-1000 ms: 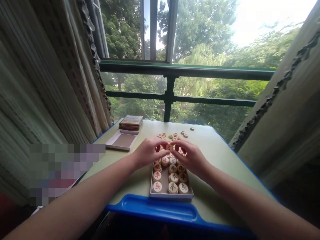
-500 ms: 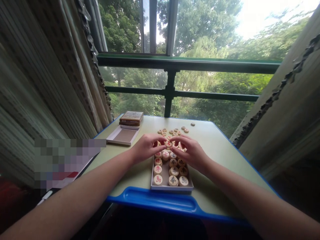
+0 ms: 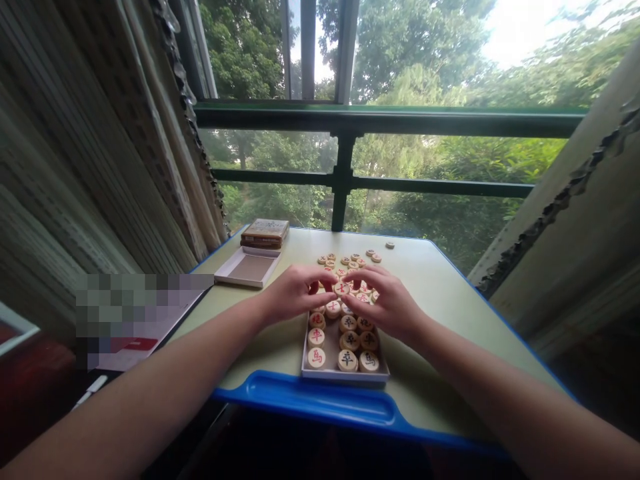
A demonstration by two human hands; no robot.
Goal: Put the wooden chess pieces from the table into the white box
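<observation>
Between my two hands, above the far end of an open box, is a round wooden Chinese chess piece [image 3: 342, 289] with a red character. My left hand [image 3: 299, 291] pinches it from the left with thumb and fingertips. From the right, my right hand [image 3: 384, 298] grips the same piece, its fingers curled. Below lies the shallow box tray [image 3: 331, 375], with chess pieces in columns: a red-marked horse piece [image 3: 317, 358] at near left, black-marked soldier pieces [image 3: 348, 361] stacked toward the right. My hands partly hide the box's far end.
Loose chess pieces [image 3: 331, 257] lie scattered beyond the hands, one piece [image 3: 390, 245] farther off. At back left, an empty box lid [image 3: 249, 267] lies by a stacked brown box [image 3: 265, 233]. The blue table edge [image 3: 320, 400] has a molded groove. Curtains flank the window.
The view has shifted slightly. Both hands stay at the far end of the box with the same piece between them, which has tipped a little.
</observation>
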